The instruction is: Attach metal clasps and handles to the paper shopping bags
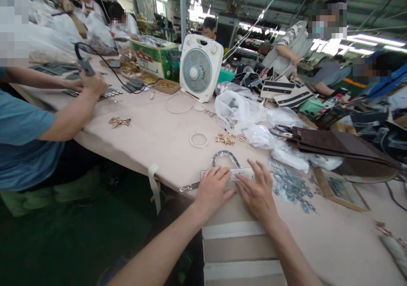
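My left hand (213,186) lies flat on a pale strip-shaped panel (237,174) near the table's front edge. At the panel's other end my right hand (259,190) has its fingers spread, some raised and some low over the surface. Whether a small piece sits under its fingertips I cannot tell. A dark curved handle (226,152) arches out behind the panel. To the left of my left hand a dark strap end (190,187) with a shiny part sticks out. Many small grey metal plates (292,186) lie scattered right of my right hand.
Beyond my hands are a white tape roll (199,139), gold hardware (225,139), plastic bags (238,110) and a box fan (201,67). A shallow box (341,190) and a brown bag (337,146) stand right. At left, a co-worker's hand (93,82) holds a dark looped piece.
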`<state>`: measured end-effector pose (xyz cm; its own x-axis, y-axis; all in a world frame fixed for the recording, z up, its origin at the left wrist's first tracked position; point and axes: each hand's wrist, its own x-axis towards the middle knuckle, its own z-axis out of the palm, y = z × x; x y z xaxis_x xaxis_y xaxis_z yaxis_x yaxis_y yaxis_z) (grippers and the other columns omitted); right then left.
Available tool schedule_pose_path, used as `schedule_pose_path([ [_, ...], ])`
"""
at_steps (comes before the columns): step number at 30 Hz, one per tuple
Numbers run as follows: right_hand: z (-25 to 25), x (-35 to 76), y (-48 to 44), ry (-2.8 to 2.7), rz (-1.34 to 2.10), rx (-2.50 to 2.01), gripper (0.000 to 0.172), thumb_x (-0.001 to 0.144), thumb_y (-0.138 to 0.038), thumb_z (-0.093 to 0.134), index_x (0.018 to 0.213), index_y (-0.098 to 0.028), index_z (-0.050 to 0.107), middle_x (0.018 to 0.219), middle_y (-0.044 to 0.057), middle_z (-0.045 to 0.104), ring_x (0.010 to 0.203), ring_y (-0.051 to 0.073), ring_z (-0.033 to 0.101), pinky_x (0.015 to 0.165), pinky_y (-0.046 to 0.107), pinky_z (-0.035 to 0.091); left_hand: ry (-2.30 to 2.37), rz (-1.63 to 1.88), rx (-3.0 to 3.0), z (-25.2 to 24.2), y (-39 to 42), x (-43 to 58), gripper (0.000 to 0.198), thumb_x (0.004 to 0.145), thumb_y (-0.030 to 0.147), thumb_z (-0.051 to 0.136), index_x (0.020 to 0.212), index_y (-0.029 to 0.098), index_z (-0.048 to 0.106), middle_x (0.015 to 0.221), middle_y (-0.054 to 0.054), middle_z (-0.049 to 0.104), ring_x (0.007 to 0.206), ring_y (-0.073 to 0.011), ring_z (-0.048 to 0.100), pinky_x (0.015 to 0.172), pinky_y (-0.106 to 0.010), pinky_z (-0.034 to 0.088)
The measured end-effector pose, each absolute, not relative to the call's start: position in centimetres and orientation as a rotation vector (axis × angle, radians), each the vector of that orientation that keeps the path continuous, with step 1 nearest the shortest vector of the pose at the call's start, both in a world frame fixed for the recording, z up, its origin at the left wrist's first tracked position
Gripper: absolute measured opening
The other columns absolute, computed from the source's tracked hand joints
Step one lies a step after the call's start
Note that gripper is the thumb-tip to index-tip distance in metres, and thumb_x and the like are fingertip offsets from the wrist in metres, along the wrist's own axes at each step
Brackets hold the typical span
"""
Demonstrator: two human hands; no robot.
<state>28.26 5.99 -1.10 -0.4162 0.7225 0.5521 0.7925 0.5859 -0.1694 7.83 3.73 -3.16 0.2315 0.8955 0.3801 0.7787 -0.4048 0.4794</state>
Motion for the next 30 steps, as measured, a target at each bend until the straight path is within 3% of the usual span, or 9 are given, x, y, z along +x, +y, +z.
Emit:
schedule_pose_path([
  [5, -3.0, 28.8, 6.9, -2.259, 0.172, -1.11, 0.021, 0.101, -0.032, 0.067, 0.12, -0.032, 0.075, 0.14, 0.007, 0.065, 0.14, 0.033, 0.051, 0.116, 0.061, 0.042, 1.644, 0.935, 2.311, -3.3, 3.5, 7.8, 0.052, 0.095, 0.049, 0.072, 0.141, 0.026, 0.062, 0.146, -0.005, 0.063, 0.14, -0.0283, 0.051, 0.121, -0.051, 0.039],
  [9, -4.1, 29.2, 7.7, -2.18, 0.391, -1.068, 0.02, 0.101, -0.036, 0.069, 0.119, -0.03, 0.076, 0.135, 0.009, 0.068, 0.132, 0.03, 0.058, 0.114, 0.057, 0.047, 1.66, 0.898, 2.27, -3.2, 3.6, 7.6, 0.052, 0.092, 0.048, 0.076, 0.138, 0.027, 0.064, 0.145, -0.003, 0.065, 0.138, -0.0278, 0.052, 0.118, -0.049, 0.042],
  [22, -4.8, 28.4, 5.4, -2.159, 0.202, -1.144, 0.03, 0.103, -0.028, 0.062, 0.132, -0.031, 0.07, 0.143, 0.008, 0.065, 0.139, 0.031, 0.053, 0.116, 0.058, 0.044, 1.652, 0.922, 2.326, -2.7, 3.4, 7.7, 0.052, 0.092, 0.039, 0.077, 0.14, 0.027, 0.062, 0.147, -0.005, 0.063, 0.136, -0.0304, 0.054, 0.116, -0.052, 0.042],
  [26, -2.8, 28.6, 4.4, -2.2, 0.186, -1.165, 0.041, 0.099, -0.019, 0.062, 0.14, -0.027, 0.063, 0.147, 0.009, 0.061, 0.144, 0.031, 0.047, 0.118, 0.057, 0.042, 1.647, 0.898, 2.422, -3.3, 3.5, 7.8, 0.046, 0.096, 0.039, 0.069, 0.14, 0.025, 0.062, 0.147, -0.006, 0.063, 0.135, -0.0341, 0.055, 0.113, -0.054, 0.043],
  [30, -0.1, 29.0, 2.5, -2.179, 0.132, -1.148, 0.049, 0.095, -0.018, 0.066, 0.143, -0.027, 0.059, 0.147, 0.008, 0.06, 0.148, 0.028, 0.042, 0.122, 0.051, 0.039, 1.574, 0.945, 2.528, -4.3, 4.6, 7.9, 0.05, 0.101, 0.05, 0.056, 0.143, 0.022, 0.06, 0.146, -0.01, 0.063, 0.134, -0.0383, 0.055, 0.108, -0.056, 0.043],
])
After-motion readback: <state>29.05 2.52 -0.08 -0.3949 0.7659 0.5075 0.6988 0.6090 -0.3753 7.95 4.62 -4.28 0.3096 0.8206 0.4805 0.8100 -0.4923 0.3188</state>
